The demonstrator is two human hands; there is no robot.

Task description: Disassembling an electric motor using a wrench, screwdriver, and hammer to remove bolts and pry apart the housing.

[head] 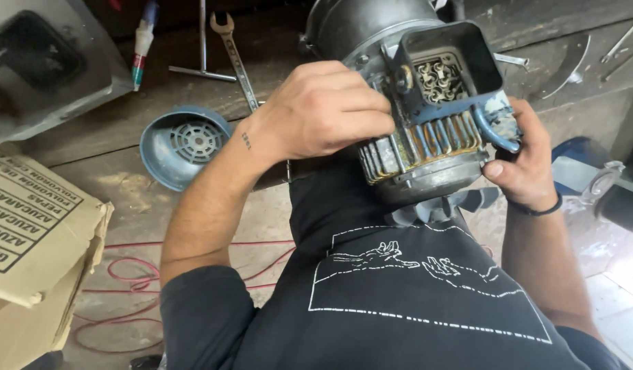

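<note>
We are looking down on a heavy electric motor [412, 103], its ribbed grey-blue housing tipped toward us with one end resting against the person's torso and the other on the wooden workbench [124, 130]. Its open terminal box [443, 65] faces up, showing bare copper-coloured wiring inside.

The left hand [323, 109] lies over the ribbed side, fingers curled closed against the fins. The right hand [525, 168] cups the opposite side, thumb pressed to the rim and fingers wrapped behind; we cannot quite see how firmly those hidden fingers hold, so we would call it a grip with some caution.

The main risk, as we judge it, is weight: the motor is balanced between body and bench edge, and if either hand slips on the worn, flaking paint it could roll off toward the legs or floor. The fan blades [440, 205] at the near end sit against the shirt and could bend or snag the cloth. Fingers between the fins could be pinched if the housing shifts.

Nearby, the blue fan cover [183, 144] and a wrench [235, 58] lie loose on the bench, and could be knocked off by a sliding motor.
</note>
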